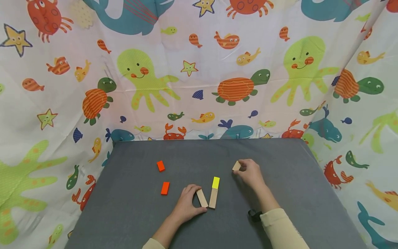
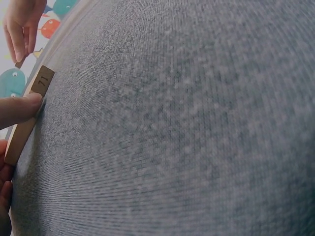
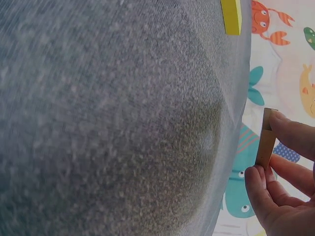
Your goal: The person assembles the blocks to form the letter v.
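Observation:
My left hand (image 1: 185,204) grips a plain wooden block (image 1: 202,198) end to end, thumb at the near end and fingers at the far end. In the left wrist view the thumb lies along this wooden block (image 2: 25,129), which has "71" printed near one end. Its near corner comes close to a second plain wooden block (image 1: 213,198), which lies in line with a yellow block (image 1: 216,182). Further right, my right hand (image 1: 252,174) pinches a small wooden block (image 1: 236,166) between thumb and fingers; the right wrist view has this block (image 3: 266,142) against the patterned cloth.
Two orange blocks (image 1: 160,166) (image 1: 165,188) lie apart on the left part of the grey-covered table (image 1: 130,214). A sea-animal patterned cloth (image 1: 174,114) hangs behind and at both sides. A black band (image 1: 255,215) sits at the right wrist.

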Demonstrator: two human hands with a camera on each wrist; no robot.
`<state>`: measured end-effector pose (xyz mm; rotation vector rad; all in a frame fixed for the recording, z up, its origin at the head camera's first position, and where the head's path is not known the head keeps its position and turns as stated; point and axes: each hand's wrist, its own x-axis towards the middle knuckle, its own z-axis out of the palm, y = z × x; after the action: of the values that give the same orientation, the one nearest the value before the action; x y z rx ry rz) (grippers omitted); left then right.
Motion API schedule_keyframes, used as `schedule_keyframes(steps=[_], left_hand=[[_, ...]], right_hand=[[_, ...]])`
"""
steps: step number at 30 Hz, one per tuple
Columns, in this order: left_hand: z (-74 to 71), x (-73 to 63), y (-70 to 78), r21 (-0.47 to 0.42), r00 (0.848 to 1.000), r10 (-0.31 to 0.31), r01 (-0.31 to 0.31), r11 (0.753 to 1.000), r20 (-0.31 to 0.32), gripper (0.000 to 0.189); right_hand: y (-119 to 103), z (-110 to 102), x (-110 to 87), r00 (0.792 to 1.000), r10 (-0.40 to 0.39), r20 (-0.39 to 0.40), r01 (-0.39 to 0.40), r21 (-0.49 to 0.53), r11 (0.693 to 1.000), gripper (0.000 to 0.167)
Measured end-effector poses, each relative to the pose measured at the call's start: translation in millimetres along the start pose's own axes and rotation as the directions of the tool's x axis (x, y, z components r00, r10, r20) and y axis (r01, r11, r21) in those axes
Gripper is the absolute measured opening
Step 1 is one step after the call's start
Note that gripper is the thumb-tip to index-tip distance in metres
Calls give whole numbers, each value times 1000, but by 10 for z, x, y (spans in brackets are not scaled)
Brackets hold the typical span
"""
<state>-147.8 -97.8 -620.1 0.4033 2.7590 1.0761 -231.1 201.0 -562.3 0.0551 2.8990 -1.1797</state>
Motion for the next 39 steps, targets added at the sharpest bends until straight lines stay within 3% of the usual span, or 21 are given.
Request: schedule_keyframes(steps=[39], left_hand=[[-10, 8, -13, -21, 1000, 5, -5, 1000, 5, 82]], right_hand=[[-141, 189, 24, 1000, -15, 26, 14, 21, 1000, 55]])
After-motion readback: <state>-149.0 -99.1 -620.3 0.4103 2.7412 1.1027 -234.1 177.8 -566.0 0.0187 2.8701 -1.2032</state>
